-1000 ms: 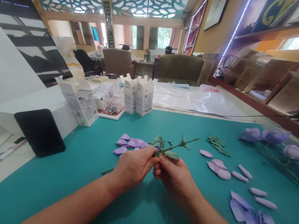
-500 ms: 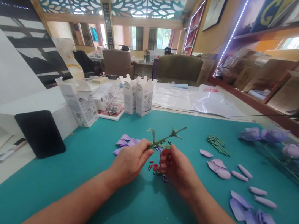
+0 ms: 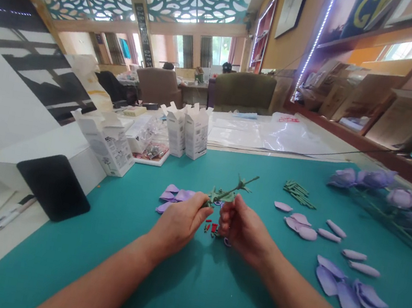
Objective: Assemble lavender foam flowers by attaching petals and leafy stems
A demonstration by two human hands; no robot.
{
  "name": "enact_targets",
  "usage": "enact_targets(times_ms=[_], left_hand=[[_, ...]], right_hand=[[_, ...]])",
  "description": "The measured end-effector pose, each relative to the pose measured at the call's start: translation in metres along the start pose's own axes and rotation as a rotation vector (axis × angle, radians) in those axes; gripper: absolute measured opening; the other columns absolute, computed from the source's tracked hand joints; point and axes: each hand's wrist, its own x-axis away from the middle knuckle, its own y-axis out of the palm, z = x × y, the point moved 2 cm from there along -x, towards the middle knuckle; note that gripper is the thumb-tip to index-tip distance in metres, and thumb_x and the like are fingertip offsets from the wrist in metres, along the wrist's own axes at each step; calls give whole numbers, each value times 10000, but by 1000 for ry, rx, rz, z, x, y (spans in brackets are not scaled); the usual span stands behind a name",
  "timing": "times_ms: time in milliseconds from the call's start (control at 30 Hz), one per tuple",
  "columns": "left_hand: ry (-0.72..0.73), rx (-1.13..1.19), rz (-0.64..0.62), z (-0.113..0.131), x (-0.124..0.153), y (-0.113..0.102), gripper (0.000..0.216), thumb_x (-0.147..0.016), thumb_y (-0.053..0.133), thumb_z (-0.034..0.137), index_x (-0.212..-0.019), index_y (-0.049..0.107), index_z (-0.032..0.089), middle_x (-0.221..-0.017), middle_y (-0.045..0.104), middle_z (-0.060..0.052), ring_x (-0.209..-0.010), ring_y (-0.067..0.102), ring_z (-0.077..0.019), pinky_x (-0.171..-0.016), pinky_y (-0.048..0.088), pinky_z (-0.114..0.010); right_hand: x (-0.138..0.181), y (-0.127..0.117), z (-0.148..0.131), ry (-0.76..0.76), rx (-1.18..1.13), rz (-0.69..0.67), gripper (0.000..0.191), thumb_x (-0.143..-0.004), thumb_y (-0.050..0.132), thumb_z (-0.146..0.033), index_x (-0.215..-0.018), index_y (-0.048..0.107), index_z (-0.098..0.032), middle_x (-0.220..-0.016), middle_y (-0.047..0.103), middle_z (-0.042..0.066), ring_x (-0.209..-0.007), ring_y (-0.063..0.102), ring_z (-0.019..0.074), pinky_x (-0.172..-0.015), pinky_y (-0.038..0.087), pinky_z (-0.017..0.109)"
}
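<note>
The leafy stem, a green artificial one with small sprays of leaves, slants up and away above the mat, its lower end at the fingertips of the left hand. That hand is closed in a pinch and seems to carry the stem alone, though the fingers hide the exact grip. The right hand has parted from the left and sits just beside it, with the fingers curled inward and a narrow gap between them and the stem. Whether it holds anything small, I cannot tell.

The main change is that separation: a second ago both hands were together on the stem. With the hands apart, small red and green bits show on the mat directly below the gap.

The hands work over a teal mat. Just beyond the left hand lies a cluster of lilac petals. To the right are more lilac petals, a bundle of short green sticks, and a larger petal group nearer the mat's edge. Finished lilac flowers lie at the far right. White boxes stand open along the far edge.
</note>
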Motion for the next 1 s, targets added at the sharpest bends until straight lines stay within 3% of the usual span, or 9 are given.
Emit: enact_targets(times_ms=[200,800,1000], left_hand=[[9,-19,-11,0,0,0,198,-916,307,354,-807,414,228,-692,528,2,-595,496,-163,-566,325,-260],[-3,-58,-68,8,2,7,230,-927,301,382,-844,451,228,-715,572,-2,-625,523,-165,-572,319,-258],[-66,-24,36,-1,-1,-3,261,-922,309,398,-728,359,231,-648,459,26,-584,433,-154,-561,282,-262]], right_hand=[[3,4,5,-26,131,-100,314,-632,807,-405,-734,631,-165,-572,596,-33,-467,510,67,-482,376,205],[1,0,1,-69,228,-106,280,-637,791,-399,-731,682,-159,-590,606,-13,-485,516,72,-491,389,213],[-4,-17,-21,-116,433,102,329,-670,733,-477,-716,650,-162,-605,588,-21,-488,499,64,-486,372,208]])
